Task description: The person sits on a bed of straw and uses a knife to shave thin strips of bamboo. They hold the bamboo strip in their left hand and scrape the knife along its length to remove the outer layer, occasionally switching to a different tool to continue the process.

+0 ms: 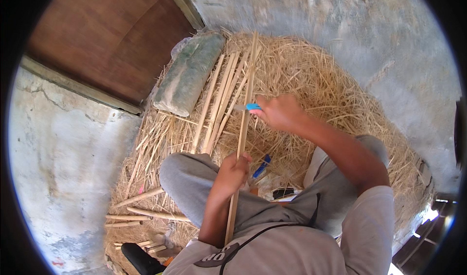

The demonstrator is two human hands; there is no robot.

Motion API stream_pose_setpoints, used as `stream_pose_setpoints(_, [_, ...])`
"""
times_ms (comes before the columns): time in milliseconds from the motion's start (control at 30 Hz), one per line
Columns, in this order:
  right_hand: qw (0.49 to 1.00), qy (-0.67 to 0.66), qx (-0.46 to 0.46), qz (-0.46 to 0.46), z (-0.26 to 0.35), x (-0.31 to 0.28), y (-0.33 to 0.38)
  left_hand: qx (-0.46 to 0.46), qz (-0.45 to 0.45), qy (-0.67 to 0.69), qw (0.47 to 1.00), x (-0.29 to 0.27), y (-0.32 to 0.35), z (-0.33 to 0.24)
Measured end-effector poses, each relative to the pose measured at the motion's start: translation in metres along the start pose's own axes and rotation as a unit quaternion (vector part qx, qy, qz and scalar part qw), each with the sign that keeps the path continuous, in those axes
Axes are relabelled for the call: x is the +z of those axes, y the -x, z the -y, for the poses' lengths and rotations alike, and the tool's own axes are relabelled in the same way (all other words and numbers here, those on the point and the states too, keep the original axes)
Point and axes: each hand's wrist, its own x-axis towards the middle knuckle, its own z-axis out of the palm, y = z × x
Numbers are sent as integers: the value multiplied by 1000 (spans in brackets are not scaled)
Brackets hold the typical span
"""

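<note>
I sit on a heap of straw. My left hand [234,170] grips a long thin bamboo strip [244,110] that runs from my lap up and away over the straw. My right hand [277,112] holds a blue-handled knife [248,107], and its blade lies against the strip's right side about halfway along it. Several more bamboo strips [221,100] lie side by side to the left of the held one. My grey-clad left knee [182,175] is raised under my left hand.
A green-grey rolled sack [189,73] lies at the far left of the straw pile [316,80]. Thicker cut bamboo pieces [138,212] lie at lower left. A blue pen-like object [261,166] and a dark object [282,193] rest between my legs. A brown wooden door [112,36] stands behind.
</note>
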Motion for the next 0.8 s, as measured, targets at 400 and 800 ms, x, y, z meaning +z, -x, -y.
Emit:
stream_pose_setpoints(400, [975, 8, 161, 152, -88, -5, -9, 8, 50, -39, 998, 15, 4, 23])
stream_pose_setpoints(800, [979, -93, 69, 167, -23, -30, 9, 57, -8, -97, 994, 9, 0, 18])
